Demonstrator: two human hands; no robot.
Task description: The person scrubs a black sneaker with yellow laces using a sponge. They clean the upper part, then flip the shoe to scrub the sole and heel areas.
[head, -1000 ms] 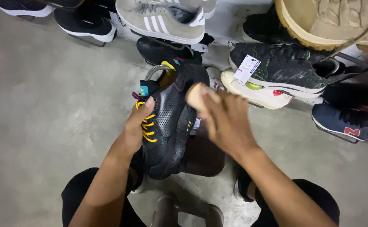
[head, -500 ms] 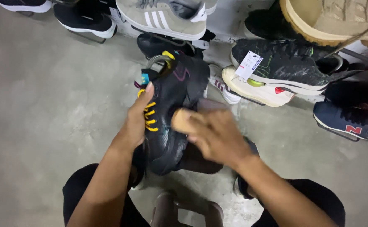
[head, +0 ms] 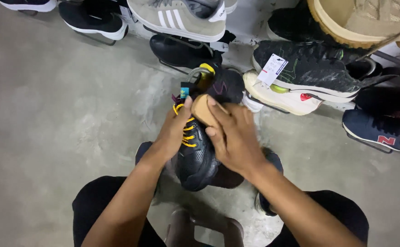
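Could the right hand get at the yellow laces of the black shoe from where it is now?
Probably yes. The right hand presses a tan pad on the black shoe, right beside the yellow laces. Only the left hand, gripping that side, partly crowds them.

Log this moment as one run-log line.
left hand: holds black sneaker by yellow-laced side | right hand: presses tan pad on sneaker upper | surroundings: shoes along wall, grey floor
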